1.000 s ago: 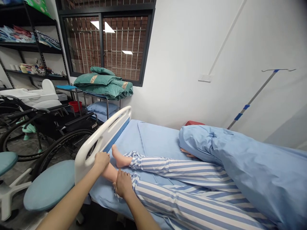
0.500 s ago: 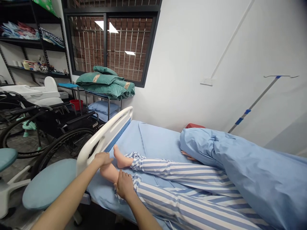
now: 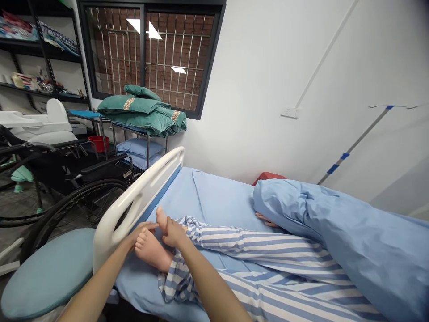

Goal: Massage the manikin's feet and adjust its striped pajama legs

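Note:
A figure lies on the bed in blue-and-white striped pyjama trousers (image 3: pixel 261 246), with a blue sheet (image 3: pixel 328 223) over the upper body. My left hand (image 3: pixel 143 232) grips the toes of the nearer bare foot (image 3: pixel 149 250), whose sole faces me. My right hand (image 3: pixel 174 233) is closed around that foot's ankle area, right beside the other bare foot (image 3: pixel 161 219). A hand of the figure (image 3: pixel 266 219) shows at the sheet's edge.
A white bed rail (image 3: pixel 134 201) runs beside my left forearm, and a teal stool seat (image 3: pixel 47 273) stands below it. Behind are a wheelchair (image 3: pixel 77 179) and a metal trolley holding green bedding (image 3: pixel 140 107). An IV pole (image 3: pixel 355 143) leans by the wall.
The nearer foot has turned, bringing its sole and toes into view. My hands have moved closer together, from the shin and ankle onto the foot. The view has shifted slightly.

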Tool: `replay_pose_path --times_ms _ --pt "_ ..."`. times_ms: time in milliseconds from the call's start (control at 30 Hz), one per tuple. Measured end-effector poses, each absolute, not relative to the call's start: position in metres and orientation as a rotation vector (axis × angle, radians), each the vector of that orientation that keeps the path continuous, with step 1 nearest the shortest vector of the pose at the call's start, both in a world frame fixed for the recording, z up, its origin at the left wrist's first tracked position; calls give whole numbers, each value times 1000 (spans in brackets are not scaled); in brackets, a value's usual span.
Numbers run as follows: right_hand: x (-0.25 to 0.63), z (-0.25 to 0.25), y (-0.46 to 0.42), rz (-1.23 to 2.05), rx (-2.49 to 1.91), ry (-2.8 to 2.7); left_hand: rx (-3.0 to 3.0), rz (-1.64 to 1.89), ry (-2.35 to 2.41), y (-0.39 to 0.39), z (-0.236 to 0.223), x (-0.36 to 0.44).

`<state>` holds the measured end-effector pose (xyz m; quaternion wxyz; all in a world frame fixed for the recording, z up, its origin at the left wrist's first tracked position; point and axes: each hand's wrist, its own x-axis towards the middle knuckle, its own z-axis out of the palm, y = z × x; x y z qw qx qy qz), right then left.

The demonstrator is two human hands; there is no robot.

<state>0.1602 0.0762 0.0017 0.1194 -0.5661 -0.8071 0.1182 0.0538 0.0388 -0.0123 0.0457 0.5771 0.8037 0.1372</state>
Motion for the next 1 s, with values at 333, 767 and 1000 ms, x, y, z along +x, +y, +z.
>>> replay_pose_path --times_ms 333,767,1000 --pt "167 -39 114 623 -1767 -2279 1022 811 3173 60 -39 86" --pt "168 -44 111 514 -1643 -2320 990 828 3138 61 -33 89" --pt "167 -35 105 542 -1677 -2302 1044 838 3172 56 -28 89"
